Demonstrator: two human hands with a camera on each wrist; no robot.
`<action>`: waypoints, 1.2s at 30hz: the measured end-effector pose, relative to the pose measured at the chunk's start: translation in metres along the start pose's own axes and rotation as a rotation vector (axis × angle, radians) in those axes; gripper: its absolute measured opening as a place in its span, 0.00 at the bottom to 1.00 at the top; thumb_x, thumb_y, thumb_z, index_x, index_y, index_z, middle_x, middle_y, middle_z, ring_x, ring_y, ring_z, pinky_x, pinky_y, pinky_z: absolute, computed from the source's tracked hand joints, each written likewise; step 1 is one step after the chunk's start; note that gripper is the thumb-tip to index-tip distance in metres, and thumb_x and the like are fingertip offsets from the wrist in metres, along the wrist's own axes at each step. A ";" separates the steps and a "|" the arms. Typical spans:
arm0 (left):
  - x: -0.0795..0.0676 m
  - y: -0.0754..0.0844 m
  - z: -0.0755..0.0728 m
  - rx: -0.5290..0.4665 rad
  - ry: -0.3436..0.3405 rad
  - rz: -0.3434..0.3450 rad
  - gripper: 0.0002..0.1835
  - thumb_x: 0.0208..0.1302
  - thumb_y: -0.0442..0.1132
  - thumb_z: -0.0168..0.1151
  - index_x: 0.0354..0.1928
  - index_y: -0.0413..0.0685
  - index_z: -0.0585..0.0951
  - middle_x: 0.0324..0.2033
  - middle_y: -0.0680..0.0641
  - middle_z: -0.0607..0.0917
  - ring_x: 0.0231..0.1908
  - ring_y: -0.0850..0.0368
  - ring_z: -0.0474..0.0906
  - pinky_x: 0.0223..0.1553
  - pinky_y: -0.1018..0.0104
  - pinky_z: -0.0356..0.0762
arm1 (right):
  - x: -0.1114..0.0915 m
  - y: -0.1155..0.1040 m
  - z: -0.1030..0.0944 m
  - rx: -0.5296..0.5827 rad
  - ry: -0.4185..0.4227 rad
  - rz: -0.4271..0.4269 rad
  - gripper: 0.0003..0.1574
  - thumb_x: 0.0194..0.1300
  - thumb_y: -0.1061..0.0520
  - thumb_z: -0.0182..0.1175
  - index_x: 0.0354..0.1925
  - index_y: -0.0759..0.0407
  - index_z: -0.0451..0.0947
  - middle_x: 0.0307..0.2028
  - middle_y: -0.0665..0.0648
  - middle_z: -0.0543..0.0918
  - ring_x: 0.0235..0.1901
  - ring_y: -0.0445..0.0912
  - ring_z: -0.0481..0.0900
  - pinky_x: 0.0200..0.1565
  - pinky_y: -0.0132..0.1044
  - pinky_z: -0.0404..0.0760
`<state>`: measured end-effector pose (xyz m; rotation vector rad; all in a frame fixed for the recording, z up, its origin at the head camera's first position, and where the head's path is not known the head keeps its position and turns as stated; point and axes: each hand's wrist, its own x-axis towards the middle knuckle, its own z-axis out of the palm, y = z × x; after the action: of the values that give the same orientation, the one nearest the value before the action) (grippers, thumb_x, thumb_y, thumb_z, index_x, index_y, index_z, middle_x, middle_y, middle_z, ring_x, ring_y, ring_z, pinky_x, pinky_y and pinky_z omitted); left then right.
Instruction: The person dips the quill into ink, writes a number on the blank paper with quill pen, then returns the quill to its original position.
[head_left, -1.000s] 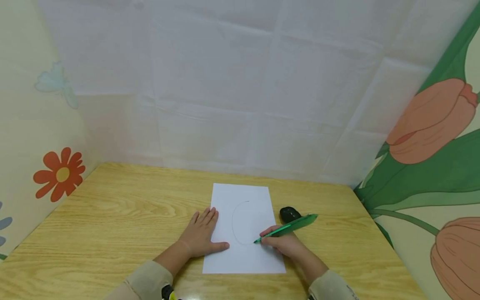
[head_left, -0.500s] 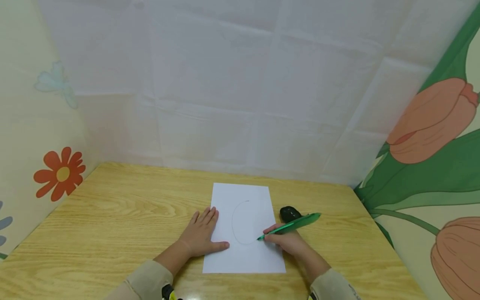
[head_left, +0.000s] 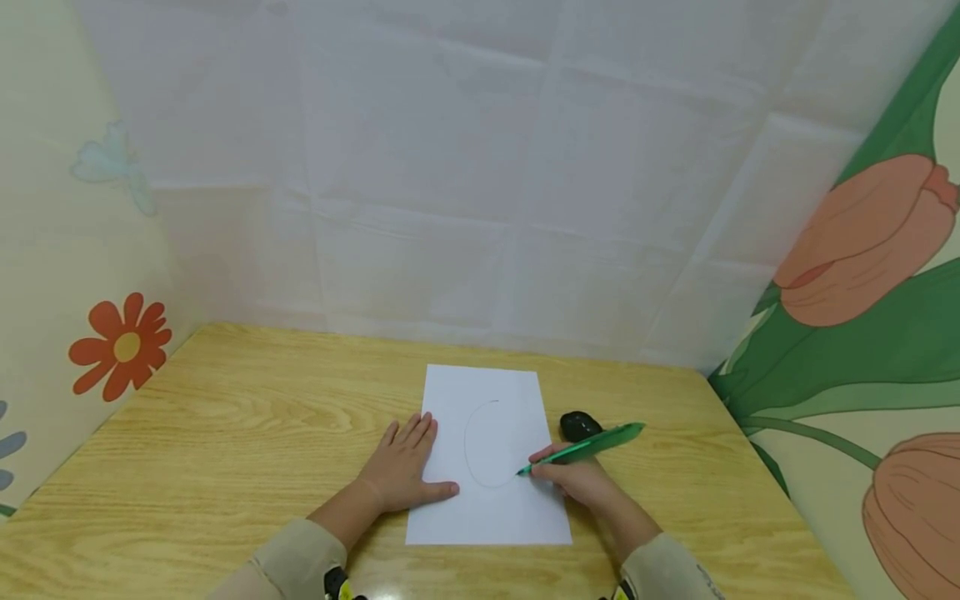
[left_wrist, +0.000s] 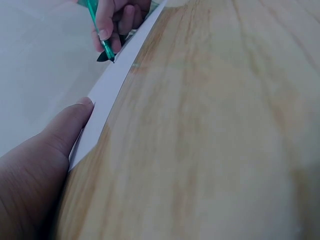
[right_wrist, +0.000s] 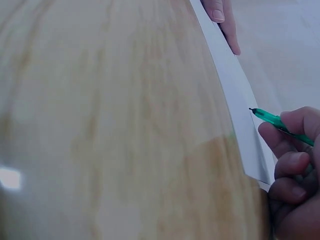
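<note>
A white sheet of paper (head_left: 487, 517) lies upright on the wooden table, bearing a thin curved line like a letter C. My left hand (head_left: 401, 471) rests flat on its left edge, fingers spread and thumb reaching onto the sheet. Over the paper's right side, my right hand (head_left: 581, 482) pinches a green pen (head_left: 600, 443) with a wide, feather-like upper end. The pen tip meets the lower right end of the curve. In the right wrist view the pen (right_wrist: 270, 119) sits between thumb and forefinger, other fingers curled below.
Just beyond my right hand, a glossy black rounded object (head_left: 579, 426) lies on the wooden table (head_left: 247, 417), right of the paper. A white creased sheet (head_left: 420, 167) hangs behind the table. Flower-printed panels flank both sides, with a red flower (head_left: 123, 346) at left.
My right hand and the pen have shifted slightly right and away from me, and the curve's lower end has lengthened a little. The left hand has stayed in place.
</note>
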<state>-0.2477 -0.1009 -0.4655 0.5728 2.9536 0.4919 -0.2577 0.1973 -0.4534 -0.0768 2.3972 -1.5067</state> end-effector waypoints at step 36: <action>0.000 -0.001 0.000 -0.005 -0.007 0.001 0.61 0.55 0.77 0.54 0.75 0.35 0.54 0.76 0.37 0.52 0.77 0.42 0.44 0.75 0.40 0.39 | 0.010 -0.001 0.001 0.042 0.089 0.013 0.18 0.57 0.58 0.69 0.45 0.65 0.83 0.13 0.44 0.66 0.15 0.38 0.60 0.21 0.26 0.61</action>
<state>-0.2483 -0.1014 -0.4663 0.5741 2.9444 0.4962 -0.2673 0.1940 -0.4553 0.0156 2.4277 -1.5856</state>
